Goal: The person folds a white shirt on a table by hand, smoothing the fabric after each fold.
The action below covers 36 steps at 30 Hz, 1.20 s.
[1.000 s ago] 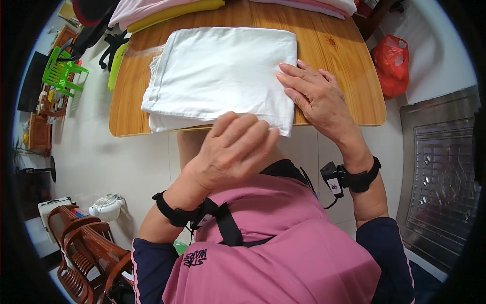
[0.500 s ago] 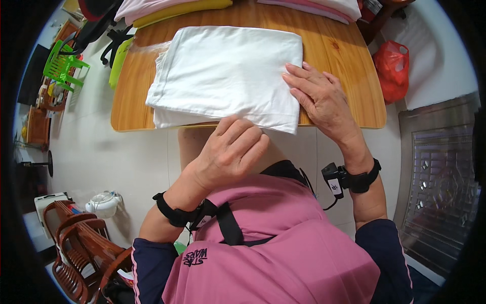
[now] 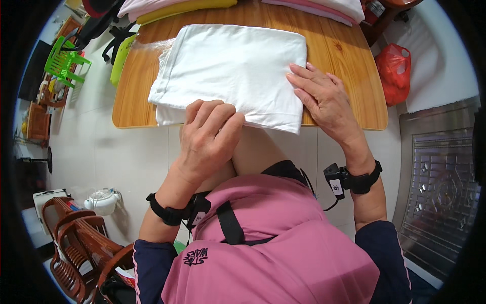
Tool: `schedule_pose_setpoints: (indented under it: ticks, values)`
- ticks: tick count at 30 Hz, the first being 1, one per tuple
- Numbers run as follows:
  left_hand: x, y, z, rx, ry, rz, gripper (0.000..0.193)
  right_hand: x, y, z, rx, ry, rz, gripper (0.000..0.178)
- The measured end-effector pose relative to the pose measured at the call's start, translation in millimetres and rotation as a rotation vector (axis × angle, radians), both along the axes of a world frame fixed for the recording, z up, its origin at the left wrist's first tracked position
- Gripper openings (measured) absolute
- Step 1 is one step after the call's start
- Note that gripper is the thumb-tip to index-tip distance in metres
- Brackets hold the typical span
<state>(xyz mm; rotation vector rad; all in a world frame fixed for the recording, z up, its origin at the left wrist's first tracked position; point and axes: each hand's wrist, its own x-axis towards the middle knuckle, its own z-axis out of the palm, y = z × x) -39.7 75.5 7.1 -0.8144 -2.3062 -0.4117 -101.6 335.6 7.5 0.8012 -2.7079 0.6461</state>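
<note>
A white folded garment (image 3: pixel 233 71) lies on the wooden table (image 3: pixel 349 86), its layered hem toward the left and its near edge hanging slightly over the table's front. My left hand (image 3: pixel 210 131) has its fingers curled over that near edge, left of the middle, and pinches the fabric; the thumb is hidden. At the garment's right edge rests my right hand (image 3: pixel 324 99), fingers stretched out and lying flat on the cloth, with its heel over the wood.
Folded yellow and pink cloths (image 3: pixel 187 11) are stacked at the far left of the table, and pink and white ones (image 3: pixel 316 10) at the far right. A red plastic bag (image 3: pixel 394 73) sits beyond the right edge. Wooden chairs (image 3: pixel 86 243) stand at lower left.
My left hand has slid left along the garment's near edge. My right hand stays at the right edge, fingers still flat on the cloth.
</note>
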Motion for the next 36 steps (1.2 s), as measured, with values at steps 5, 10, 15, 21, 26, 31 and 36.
schedule_pose_setpoints:
  ticks: [5,10,15,21,26,31,36]
  values:
    - [0.8,-1.0,5.7,0.025,-0.079,-0.02,0.024,0.8,-0.9,1.1,-0.005,0.002,-0.002,0.03]
    - [-9.3,12.9,24.1,0.067,-0.106,-0.06,0.024,4.2,-0.2,2.9,-0.018,0.106,0.008,0.029]
    - [-12.5,11.0,17.1,0.054,-0.272,-0.073,0.025,39.6,0.5,14.8,-0.143,0.322,0.143,0.032]
    - [-13.6,12.2,16.1,0.056,-0.277,-0.059,0.024,61.8,-13.7,4.2,-0.083,0.383,0.198,0.027]
    - [-14.4,13.4,10.4,0.054,-0.264,-0.048,0.026,60.3,-16.6,-2.0,-0.107,0.413,0.19,0.023]
    - [-14.8,14.2,8.8,0.0,-0.252,0.024,0.027,59.4,-13.4,-4.8,-0.123,0.393,0.216,0.022]
    - [-17.2,12.1,4.4,-0.016,-0.228,0.043,0.028,59.0,-9.9,-4.5,-0.083,0.403,0.249,0.02]
